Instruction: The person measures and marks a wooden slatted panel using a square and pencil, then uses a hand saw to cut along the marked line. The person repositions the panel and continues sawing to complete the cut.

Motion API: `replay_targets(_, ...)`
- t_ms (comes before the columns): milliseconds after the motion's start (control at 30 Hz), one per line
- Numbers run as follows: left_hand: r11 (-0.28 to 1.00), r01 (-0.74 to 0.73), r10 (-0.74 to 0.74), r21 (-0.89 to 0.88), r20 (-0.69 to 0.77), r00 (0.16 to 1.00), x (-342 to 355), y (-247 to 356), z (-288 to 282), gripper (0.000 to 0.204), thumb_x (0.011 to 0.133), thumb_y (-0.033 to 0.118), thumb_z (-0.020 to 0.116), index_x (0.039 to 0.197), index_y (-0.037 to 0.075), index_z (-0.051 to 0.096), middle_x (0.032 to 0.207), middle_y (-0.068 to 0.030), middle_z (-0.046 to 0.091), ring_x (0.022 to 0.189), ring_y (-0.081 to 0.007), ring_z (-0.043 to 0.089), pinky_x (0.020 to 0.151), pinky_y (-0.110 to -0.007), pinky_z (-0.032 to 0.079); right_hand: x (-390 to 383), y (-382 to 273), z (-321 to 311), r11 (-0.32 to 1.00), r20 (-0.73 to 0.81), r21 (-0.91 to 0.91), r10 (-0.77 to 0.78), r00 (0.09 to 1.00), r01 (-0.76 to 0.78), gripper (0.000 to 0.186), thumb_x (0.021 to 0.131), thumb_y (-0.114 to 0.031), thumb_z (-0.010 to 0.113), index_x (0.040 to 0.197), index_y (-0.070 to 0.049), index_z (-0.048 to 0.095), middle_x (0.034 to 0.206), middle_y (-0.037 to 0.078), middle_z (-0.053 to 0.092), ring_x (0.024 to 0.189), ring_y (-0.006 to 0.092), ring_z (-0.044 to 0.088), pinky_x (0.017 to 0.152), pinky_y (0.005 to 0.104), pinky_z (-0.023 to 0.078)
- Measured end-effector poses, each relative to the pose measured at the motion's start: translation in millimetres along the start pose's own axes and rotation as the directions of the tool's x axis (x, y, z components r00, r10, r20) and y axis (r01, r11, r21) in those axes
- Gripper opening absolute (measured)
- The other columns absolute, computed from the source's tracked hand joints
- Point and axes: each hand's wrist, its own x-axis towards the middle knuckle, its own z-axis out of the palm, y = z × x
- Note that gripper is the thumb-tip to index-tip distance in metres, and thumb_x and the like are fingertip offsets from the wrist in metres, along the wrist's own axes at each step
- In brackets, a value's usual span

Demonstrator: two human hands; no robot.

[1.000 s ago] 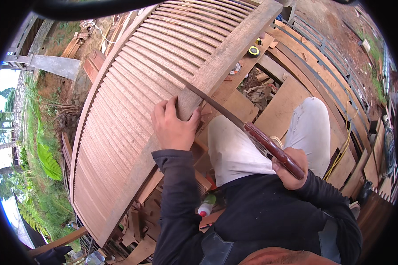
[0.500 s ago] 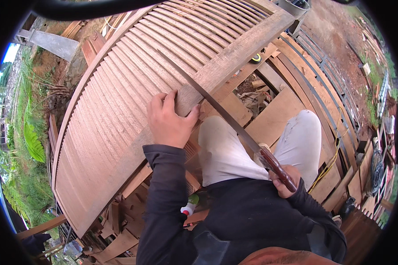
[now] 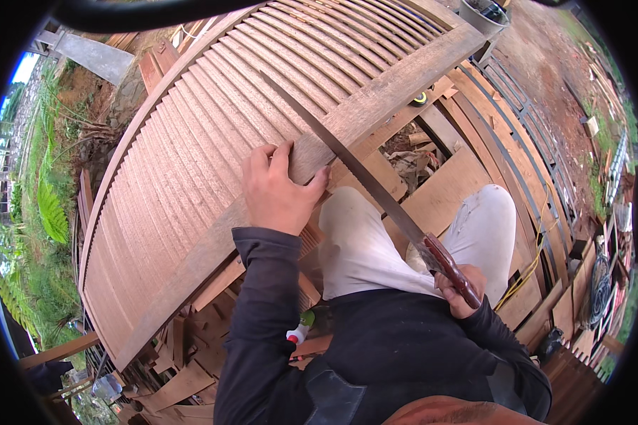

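Observation:
A large louvered wooden panel (image 3: 181,152) with a curved outer edge lies in front of me, its slats running at a slant. My left hand (image 3: 282,190) grips the panel's thick straight rail (image 3: 397,78), fingers over the top and thumb against the near edge. In my right hand (image 3: 462,289) is the dark reddish-brown handle of a handsaw (image 3: 376,185). The long blade slopes away across the rail just right of my left hand, and its narrow tip reaches over the slats. Whether the teeth are cutting into the wood cannot be made out.
Under and around the panel lie boards and offcuts (image 3: 450,180). A tape measure (image 3: 420,99) rests beyond the rail, and a bucket (image 3: 483,13) stands at the far corner. Below my left forearm is a white-and-green bottle (image 3: 301,329). A yellow cord (image 3: 528,273) runs along the right.
The panel and saw sit slightly farther right in view, with the blade still across the rail. Both hands keep their grips.

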Motion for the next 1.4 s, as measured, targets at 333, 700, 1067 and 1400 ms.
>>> replay_targets(333, 1.000, 0.005, -0.005, 0.007, 0.020, 1.000, -0.4, -3.1, 3.8, 0.056, 0.076, 0.035, 0.086, 0.118, 0.001, 0.072, 0.112, -0.0151, 0.061, 0.111, -0.0343, 0.058, 0.099, -0.044, 0.047, 62.3, -49.5, 44.0, 0.930, -0.065, -0.354, 0.075, 0.995, -0.093, 0.011, 0.081, -0.006, 0.074, 0.084, -0.003, 0.064, 0.063, 0.013, 0.058, 0.053, 0.0310, 0.059, 0.053, 0.0387, 0.046)
replay_targets(700, 1.000, -0.004, 0.004, 0.021, 0.037, 0.999, -0.7, -0.9, 4.6, 0.059, 0.076, 0.037, 0.086, 0.121, 0.002, 0.072, 0.113, -0.0147, 0.062, 0.112, -0.0347, 0.058, 0.101, -0.044, 0.047, 70.1, -58.3, 54.3, 0.928, -0.103, -0.370, 0.011, 0.995, -0.049, 0.009, 0.083, -0.004, 0.073, 0.084, -0.004, 0.064, 0.063, 0.011, 0.056, 0.053, 0.0318, 0.059, 0.051, 0.0382, 0.044)
replay_targets(1067, 1.000, -0.001, 0.000, 0.012, 0.035, 0.999, -0.3, -1.6, 3.1, 0.060, 0.073, 0.034, 0.087, 0.119, -0.001, 0.072, 0.112, -0.0134, 0.061, 0.111, -0.0337, 0.057, 0.100, -0.043, 0.047, 1.1, -69.7, 29.7, 0.906, -0.101, -0.409, 0.071, 0.992, -0.106, 0.008, 0.080, -0.006, 0.071, 0.083, -0.004, 0.065, 0.064, 0.013, 0.058, 0.054, 0.0358, 0.059, 0.053, 0.0418, 0.045)
replay_targets(1400, 1.000, 0.010, -0.009, -0.011, 0.037, 0.999, -1.8, -3.4, 1.1, 0.059, 0.074, 0.034, 0.087, 0.120, 0.000, 0.072, 0.113, -0.0140, 0.061, 0.112, -0.0346, 0.057, 0.100, -0.044, 0.046, -2.3, -64.9, 15.6, 0.939, -0.066, -0.325, 0.093, 0.993, -0.109, 0.006, 0.080, -0.004, 0.070, 0.081, -0.003, 0.064, 0.065, 0.013, 0.059, 0.055, 0.0334, 0.062, 0.055, 0.0388, 0.046)
